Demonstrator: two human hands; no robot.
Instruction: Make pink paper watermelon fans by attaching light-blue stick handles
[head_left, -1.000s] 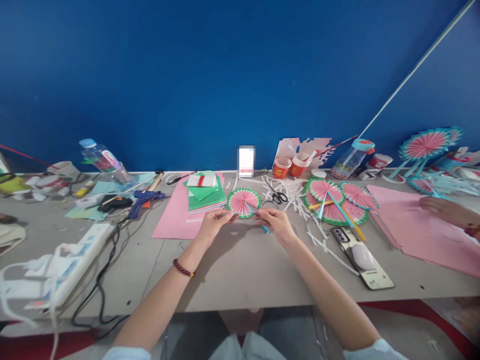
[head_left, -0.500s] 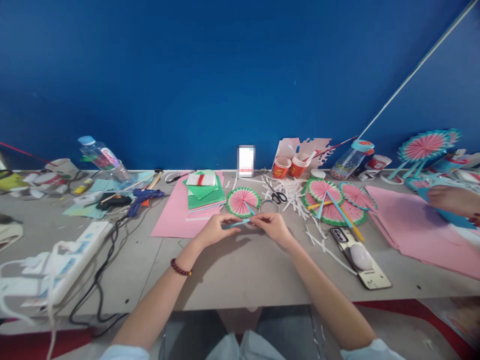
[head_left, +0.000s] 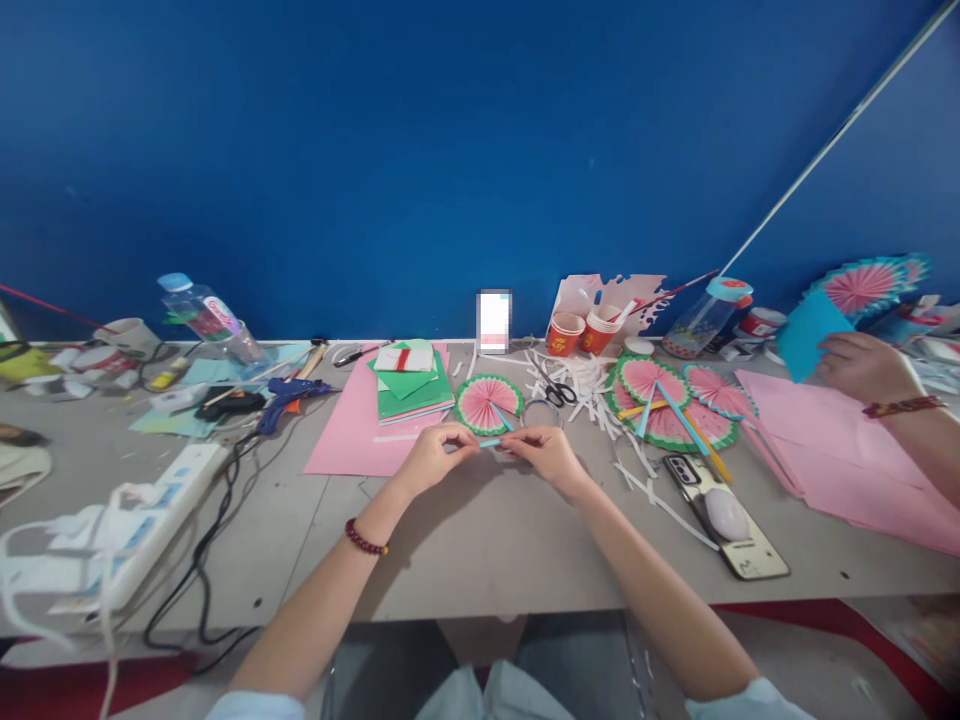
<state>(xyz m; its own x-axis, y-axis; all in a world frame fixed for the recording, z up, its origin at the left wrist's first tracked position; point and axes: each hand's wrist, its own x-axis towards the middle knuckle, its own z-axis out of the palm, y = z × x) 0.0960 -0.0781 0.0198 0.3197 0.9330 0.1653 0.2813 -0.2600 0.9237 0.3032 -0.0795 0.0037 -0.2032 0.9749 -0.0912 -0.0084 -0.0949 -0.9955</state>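
Between my two hands a narrow light-blue paper strip (head_left: 490,443) is held level, just above the grey table. My left hand (head_left: 439,455) pinches its left end, thumb against fingers. The right end is in the fingertips of my right hand (head_left: 545,455). Right behind the strip lies a round pleated paper fan (head_left: 488,404), pink with a green rim and a blue piece across it. A roll of clear tape (head_left: 541,414) sits just beyond my right hand. The fingers cover both ends of the strip.
Black scissors (head_left: 559,392) and white paper shreds lie behind my right hand. Watermelon-coloured fans (head_left: 694,418) and a phone (head_left: 729,520) are to the right. Green paper (head_left: 411,398), a glue gun (head_left: 289,398) and a power strip (head_left: 161,525) are leftward. A co-worker's hand (head_left: 866,365) holds blue paper (head_left: 814,335).
My left hand has shifted slightly right along the strip, so less of it shows and it lies more level. The co-worker's hand has lifted the blue paper up from the pink sheets.
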